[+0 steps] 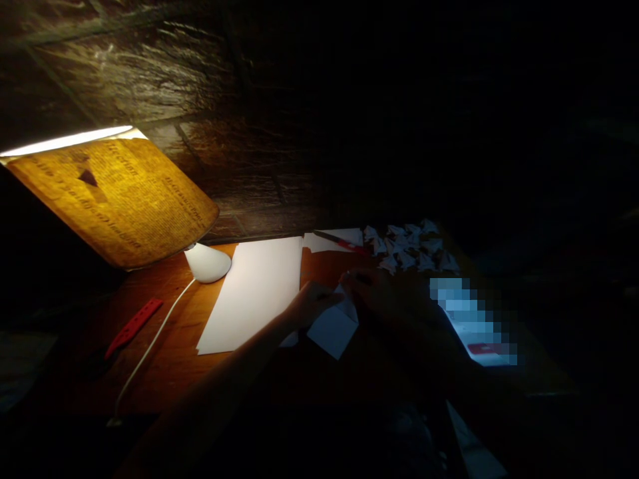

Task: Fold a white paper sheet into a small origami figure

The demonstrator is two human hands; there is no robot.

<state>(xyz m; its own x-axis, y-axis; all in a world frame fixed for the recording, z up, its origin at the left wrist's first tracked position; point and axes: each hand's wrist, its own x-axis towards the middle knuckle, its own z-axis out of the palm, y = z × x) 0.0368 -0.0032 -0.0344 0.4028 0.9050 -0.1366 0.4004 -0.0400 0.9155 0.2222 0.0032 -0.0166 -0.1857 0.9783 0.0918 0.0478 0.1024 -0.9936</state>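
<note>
A partly folded piece of white paper is held up over the front part of the wooden table. My left hand grips its upper left edge, fingers closed. At the top corner, my right hand pinches the paper; deep shadow hides most of that hand. A stack of white sheets lies under and beyond my left forearm. Behind my right hand, several small folded paper figures stand in rows.
A lit lamp leans at the left, its white cord trailing forward. Near it lies a red strip-like tool. A red-handled bladed tool rests on smaller paper. A glowing, pixelated screen is at right. A stone wall stands behind.
</note>
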